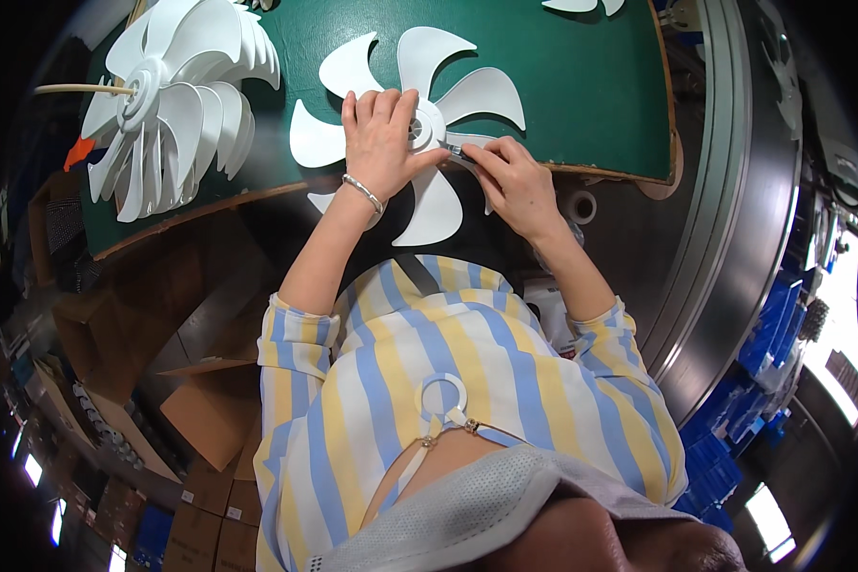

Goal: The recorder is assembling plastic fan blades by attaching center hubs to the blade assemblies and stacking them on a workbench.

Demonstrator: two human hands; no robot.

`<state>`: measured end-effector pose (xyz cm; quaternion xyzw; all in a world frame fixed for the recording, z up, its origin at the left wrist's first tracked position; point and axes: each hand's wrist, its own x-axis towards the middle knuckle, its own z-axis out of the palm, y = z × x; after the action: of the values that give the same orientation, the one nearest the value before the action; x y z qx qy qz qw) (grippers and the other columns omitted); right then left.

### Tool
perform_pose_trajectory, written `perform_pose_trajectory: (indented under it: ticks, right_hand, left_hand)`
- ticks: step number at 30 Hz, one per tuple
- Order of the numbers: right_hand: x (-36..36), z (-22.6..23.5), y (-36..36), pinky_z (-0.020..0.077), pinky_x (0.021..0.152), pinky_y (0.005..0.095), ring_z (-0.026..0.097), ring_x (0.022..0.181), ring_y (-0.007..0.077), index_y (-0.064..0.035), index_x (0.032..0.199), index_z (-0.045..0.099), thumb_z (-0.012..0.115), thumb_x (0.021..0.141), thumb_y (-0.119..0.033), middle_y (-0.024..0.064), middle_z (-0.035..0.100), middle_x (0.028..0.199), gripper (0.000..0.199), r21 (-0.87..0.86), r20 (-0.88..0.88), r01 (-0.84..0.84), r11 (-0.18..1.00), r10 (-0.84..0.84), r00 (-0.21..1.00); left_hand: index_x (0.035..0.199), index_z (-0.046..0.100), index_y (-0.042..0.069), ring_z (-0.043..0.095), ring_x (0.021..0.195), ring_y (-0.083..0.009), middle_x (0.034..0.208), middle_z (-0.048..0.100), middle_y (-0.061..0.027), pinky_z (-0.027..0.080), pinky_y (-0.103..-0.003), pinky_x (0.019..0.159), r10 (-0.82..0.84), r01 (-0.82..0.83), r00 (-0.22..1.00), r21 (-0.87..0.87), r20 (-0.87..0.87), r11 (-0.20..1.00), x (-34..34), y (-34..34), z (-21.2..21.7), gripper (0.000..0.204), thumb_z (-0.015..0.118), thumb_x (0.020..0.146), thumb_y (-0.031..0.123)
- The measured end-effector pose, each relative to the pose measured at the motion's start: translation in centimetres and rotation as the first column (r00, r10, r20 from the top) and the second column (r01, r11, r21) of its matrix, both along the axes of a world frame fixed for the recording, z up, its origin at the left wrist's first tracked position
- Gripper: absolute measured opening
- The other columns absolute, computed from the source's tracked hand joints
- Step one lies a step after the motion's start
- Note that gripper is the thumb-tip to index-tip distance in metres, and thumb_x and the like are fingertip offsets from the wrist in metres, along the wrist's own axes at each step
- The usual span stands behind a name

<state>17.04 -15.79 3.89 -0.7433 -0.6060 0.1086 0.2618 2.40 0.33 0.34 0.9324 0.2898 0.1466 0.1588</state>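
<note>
A white plastic fan blade (pixel 419 114) with several vanes lies flat on the green work mat (pixel 582 86), overhanging the mat's near edge. My left hand (pixel 381 138), with a silver bracelet on the wrist, presses flat on the blade beside its round hub. My right hand (pixel 510 176) pinches a small thin grey tool (pixel 453 150) whose tip touches the blade just right of the hub. Both forearms come up from my striped yellow, blue and white shirt.
A stack of white fan blades (pixel 176 95) sits on a wooden rod at the mat's left. Part of another blade (pixel 582 5) shows at the top edge. A grey conveyor rail (pixel 734 191) curves on the right, blue bins (pixel 763 353) beyond it, cardboard boxes (pixel 210 410) lower left.
</note>
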Motion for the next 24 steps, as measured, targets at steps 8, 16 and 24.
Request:
perform_pose_trajectory:
  ticks: [8,16,24]
  right_hand:
    - [-0.2,0.6,-0.1,0.0535,0.068,0.0361,0.063,0.086,0.0232,-0.0132,0.114,0.069,0.068,0.085,-0.011,0.0050,0.060,0.094,0.029,0.044,0.076,0.043,0.998,-0.047,0.996]
    - [0.3,0.1,-0.3,0.0537,0.069,0.0369,0.064,0.087,0.0243,-0.0143,0.113,0.070,0.067,0.087,-0.015,0.0053,0.060,0.093,0.026,-0.005,0.012,0.054,0.999,-0.054,0.998]
    - [-0.2,0.0,0.0,0.0539,0.069,0.0366,0.064,0.088,0.0234,-0.0129,0.112,0.070,0.067,0.088,-0.014,0.0052,0.060,0.093,0.024,0.002,0.010,0.016,1.000,-0.016,1.000]
  left_hand:
    - [0.137,0.049,0.011,0.042,0.126,-0.0316,0.129,0.053,-0.0092,0.016,-0.057,0.115,-0.005,0.005,1.000,-0.033,0.007,0.999,-0.1,-0.1,0.0,0.086,0.082,0.067,0.050]
    - [0.147,0.040,0.009,0.033,0.135,-0.0356,0.140,0.043,-0.0151,0.012,-0.057,0.116,-0.067,0.073,0.993,-0.062,0.095,0.995,-0.8,0.1,0.7,0.094,0.079,0.071,0.048]
    - [0.140,0.047,0.008,0.039,0.127,-0.0325,0.128,0.051,-0.0125,0.018,-0.056,0.114,-0.009,0.009,1.000,0.012,-0.002,1.000,-0.1,0.1,-0.2,0.095,0.079,0.067,0.059]
